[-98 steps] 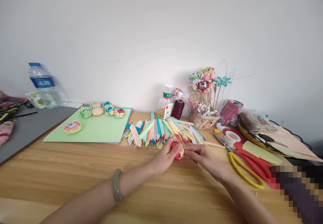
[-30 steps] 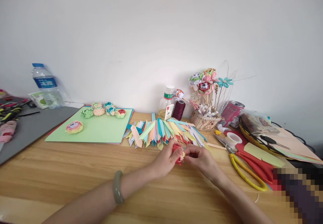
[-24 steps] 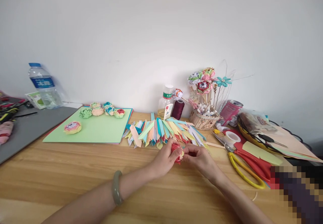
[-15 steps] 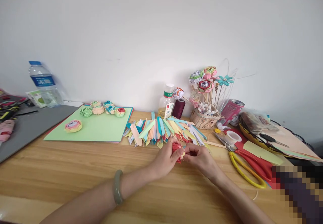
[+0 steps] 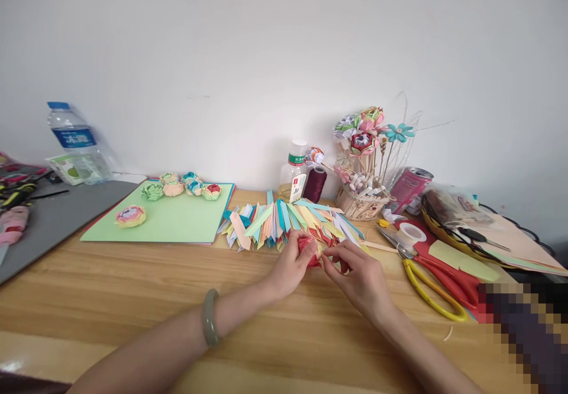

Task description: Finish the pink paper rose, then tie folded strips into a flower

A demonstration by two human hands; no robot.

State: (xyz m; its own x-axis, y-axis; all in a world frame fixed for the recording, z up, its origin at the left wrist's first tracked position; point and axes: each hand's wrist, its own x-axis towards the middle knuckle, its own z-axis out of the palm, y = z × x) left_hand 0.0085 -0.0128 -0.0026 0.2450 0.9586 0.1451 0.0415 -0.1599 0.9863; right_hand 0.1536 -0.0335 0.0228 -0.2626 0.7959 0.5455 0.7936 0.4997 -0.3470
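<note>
Red paper flower (image 5: 315, 258) clasped in left hand (image 5: 289, 265), yellow side (image 5: 319, 253) facing right hand (image 5: 361, 273) at its edge; can't tell if pinching.

To your far left, a blue-capped water bottle (image 5: 72, 138) stands near the wall (image 5: 266, 57); to your right, a pink can (image 5: 409, 190) tilts between a basket (image 5: 361, 207) of paper flowers (image 5: 362, 143) and a crumpled plastic bag (image 5: 457, 206).
</note>
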